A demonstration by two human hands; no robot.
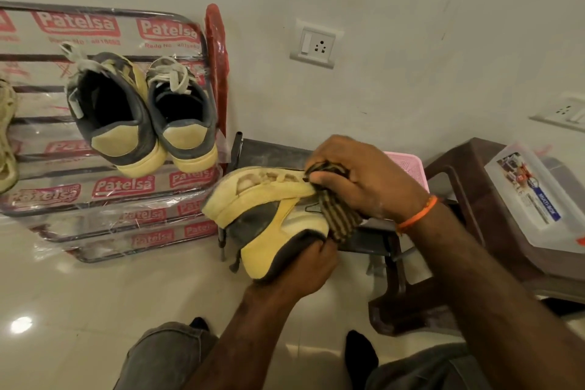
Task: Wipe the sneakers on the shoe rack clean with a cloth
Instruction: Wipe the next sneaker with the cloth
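head view: i see my left hand (pixel 299 266) gripping the yellow sneaker (pixel 269 215) from below, fingers curled round its dark sole, held above the floor. my right hand (pixel 364 179) pinches the striped cloth (pixel 340 215) against its upper. two more sneakers (pixel 142 111) sit on the shoe rack (pixel 104 196), left.

Single head-worn view — wide-angle, facing forward and down, close above both hands and knees; floor (pixel 95 294), shoe rack (pixel 104 199) and wall (pixel 411 9) beyond.
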